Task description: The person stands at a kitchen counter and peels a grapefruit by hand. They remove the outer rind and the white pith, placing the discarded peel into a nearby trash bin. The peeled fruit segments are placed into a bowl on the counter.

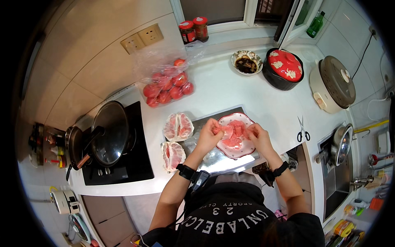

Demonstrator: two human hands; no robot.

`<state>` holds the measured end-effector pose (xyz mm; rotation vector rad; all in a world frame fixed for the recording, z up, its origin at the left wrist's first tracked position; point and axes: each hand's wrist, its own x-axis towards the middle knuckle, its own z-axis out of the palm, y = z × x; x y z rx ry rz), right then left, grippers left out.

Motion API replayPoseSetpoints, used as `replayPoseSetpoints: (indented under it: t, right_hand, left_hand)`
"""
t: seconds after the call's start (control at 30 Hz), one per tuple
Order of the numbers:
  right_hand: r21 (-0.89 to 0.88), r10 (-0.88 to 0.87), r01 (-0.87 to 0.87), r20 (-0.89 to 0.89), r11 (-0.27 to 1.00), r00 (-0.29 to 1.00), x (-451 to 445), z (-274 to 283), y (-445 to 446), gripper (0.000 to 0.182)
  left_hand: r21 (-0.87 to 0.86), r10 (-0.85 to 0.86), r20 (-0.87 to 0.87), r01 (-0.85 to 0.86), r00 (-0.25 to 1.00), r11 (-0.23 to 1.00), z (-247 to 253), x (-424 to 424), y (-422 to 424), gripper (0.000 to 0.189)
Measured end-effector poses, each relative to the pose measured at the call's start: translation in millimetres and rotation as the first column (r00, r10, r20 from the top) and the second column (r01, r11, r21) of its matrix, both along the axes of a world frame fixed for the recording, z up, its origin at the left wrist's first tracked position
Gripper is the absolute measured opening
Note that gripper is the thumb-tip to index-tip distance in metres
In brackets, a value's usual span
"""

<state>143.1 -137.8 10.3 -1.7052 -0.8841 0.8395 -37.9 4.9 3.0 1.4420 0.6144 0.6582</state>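
Observation:
A scalloped white plate [234,153] with a red rim carries a heap of peeled pink pomelo flesh [236,123]. Over its left side, my left hand [210,136] pinches a pomelo piece [227,132] between thumb and fingers. At the right rim, my right hand [259,137] has its fingertips closed on a small bit of pink flesh, partly hidden by the fingers. The plate rests on a silvery board [206,160]. To the left lie two peeled pomelo portions, one upper [178,126] and one lower [173,156], with white membrane on them.
Beyond the board sits a plastic bag of tomatoes [168,88]. A bowl of dark sauce [246,64], a red-lidded pot [285,66] and a cooker [334,83] stand farther back. Scissors [303,131] lie right, before the sink [338,185]. A lidded pan [109,132] is on the left hob.

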Motion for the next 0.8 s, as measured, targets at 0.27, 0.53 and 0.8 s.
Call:
replayPoseSetpoints:
  t: [0.27,0.53,0.8]
  right_hand:
    - [-0.05,0.158,-0.15,0.392,0.987,0.907,8.4,-1.0,-7.9,0.028]
    - [-0.126,0.264,-0.232,0.436,0.964,0.86,3.2,6.2,-9.1,0.029]
    - [-0.148,0.265,-0.221,0.466,0.964,0.844,-1.1,6.7,-9.2,0.02]
  left_hand:
    - [-0.041,-0.04,-0.04,0.038,0.998,0.998,-4.5,4.5,-5.0,0.021]
    - [-0.094,-0.043,-0.005,0.042,0.999,0.995,-6.8,1.8,-6.7,0.021]
    - [-0.065,-0.064,-0.022,0.063,0.998,0.996,-2.6,2.5,-7.5,0.021]
